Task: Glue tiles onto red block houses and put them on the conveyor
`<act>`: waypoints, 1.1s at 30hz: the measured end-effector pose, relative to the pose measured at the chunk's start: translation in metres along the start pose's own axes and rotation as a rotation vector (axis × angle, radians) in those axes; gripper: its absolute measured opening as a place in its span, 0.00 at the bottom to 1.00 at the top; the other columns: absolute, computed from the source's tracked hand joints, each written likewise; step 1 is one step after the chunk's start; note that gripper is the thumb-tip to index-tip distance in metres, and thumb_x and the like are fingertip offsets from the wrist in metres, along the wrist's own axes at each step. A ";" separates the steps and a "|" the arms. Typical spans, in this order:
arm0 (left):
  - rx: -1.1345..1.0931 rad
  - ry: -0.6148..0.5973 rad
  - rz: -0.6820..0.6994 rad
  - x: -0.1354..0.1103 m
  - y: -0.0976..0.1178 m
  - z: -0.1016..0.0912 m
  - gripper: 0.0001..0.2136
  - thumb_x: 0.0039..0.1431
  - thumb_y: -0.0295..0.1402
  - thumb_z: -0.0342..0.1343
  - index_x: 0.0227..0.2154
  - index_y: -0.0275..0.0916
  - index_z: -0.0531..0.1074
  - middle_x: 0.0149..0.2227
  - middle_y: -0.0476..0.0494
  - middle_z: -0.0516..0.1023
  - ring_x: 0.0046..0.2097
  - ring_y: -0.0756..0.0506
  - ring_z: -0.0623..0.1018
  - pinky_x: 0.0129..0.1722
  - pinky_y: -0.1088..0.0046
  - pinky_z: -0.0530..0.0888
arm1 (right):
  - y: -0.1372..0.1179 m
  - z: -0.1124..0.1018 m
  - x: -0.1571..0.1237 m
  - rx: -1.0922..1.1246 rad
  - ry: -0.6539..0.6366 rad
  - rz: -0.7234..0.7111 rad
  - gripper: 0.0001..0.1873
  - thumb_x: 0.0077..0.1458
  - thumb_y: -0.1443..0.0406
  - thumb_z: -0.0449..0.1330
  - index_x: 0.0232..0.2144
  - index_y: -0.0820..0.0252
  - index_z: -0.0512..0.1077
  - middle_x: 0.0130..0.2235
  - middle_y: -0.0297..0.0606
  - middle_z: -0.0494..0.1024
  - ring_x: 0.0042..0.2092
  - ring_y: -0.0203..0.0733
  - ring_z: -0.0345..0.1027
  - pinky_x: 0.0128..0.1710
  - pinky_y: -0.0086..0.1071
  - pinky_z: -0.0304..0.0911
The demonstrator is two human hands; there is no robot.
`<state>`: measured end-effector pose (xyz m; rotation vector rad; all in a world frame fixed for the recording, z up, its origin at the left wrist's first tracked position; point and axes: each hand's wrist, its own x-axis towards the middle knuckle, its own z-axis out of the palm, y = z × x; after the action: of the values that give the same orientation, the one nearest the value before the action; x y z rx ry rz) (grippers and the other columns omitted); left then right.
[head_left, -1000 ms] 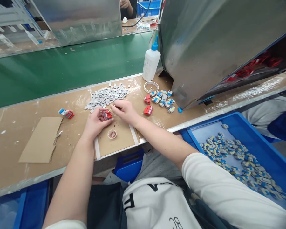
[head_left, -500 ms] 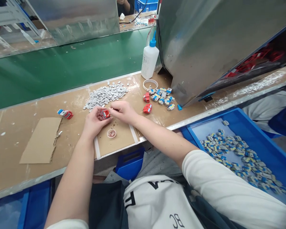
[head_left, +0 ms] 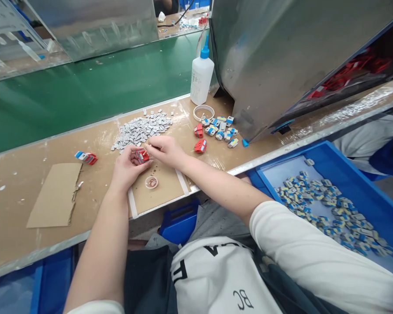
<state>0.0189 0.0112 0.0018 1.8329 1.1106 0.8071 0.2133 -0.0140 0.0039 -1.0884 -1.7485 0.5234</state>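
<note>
My left hand (head_left: 127, 168) is closed around a small red plastic toy vehicle part (head_left: 142, 155), its open side facing up. Pinched in my right hand (head_left: 166, 150) is a thin pale stick (head_left: 145, 152), mostly hidden by the fingers, its tip at the red part. Just below the hands stands a small round clear cup (head_left: 151, 182) with reddish-brown residue inside. Beyond them lies a heap of small grey-white pieces (head_left: 140, 131). Two more red parts (head_left: 200, 146) rest to the right, near a group of white, blue and yellow pieces (head_left: 221, 126).
A white bottle with a blue nozzle (head_left: 202, 76) stands behind a tape ring (head_left: 203, 113). Torn cardboard (head_left: 54, 196) and a red-blue-white toy vehicle (head_left: 86, 157) lie left. A metal housing (head_left: 268, 65) rises at right, above a blue tray (head_left: 363, 192) of pieces.
The view has shifted slightly. Both hands stay together at the red part, with the right fingers and stick moved a little over it.
</note>
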 end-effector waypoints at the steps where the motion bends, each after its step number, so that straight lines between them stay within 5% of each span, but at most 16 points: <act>1: 0.006 0.002 0.000 0.000 0.000 0.000 0.27 0.45 0.46 0.75 0.43 0.41 0.71 0.30 0.51 0.77 0.28 0.48 0.74 0.28 0.75 0.69 | 0.000 0.000 0.000 0.003 -0.009 -0.002 0.19 0.68 0.61 0.51 0.24 0.56 0.54 0.25 0.29 0.58 0.30 0.35 0.54 0.33 0.31 0.48; 21: -0.065 0.019 -0.011 0.001 0.000 0.001 0.28 0.44 0.45 0.75 0.45 0.40 0.71 0.36 0.47 0.79 0.34 0.46 0.78 0.32 0.73 0.74 | 0.002 -0.003 0.000 0.094 0.024 -0.037 0.20 0.62 0.62 0.53 0.21 0.56 0.50 0.23 0.26 0.51 0.28 0.33 0.48 0.31 0.31 0.44; 33: -0.010 0.025 0.009 0.002 0.002 0.001 0.26 0.44 0.43 0.74 0.43 0.40 0.71 0.31 0.50 0.76 0.31 0.48 0.75 0.29 0.75 0.71 | -0.001 -0.004 0.000 0.082 -0.024 -0.008 0.19 0.63 0.63 0.54 0.22 0.56 0.52 0.23 0.26 0.53 0.29 0.33 0.49 0.32 0.31 0.45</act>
<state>0.0208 0.0121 0.0030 1.8254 1.1129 0.8419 0.2167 -0.0152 0.0070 -1.0215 -1.7363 0.6002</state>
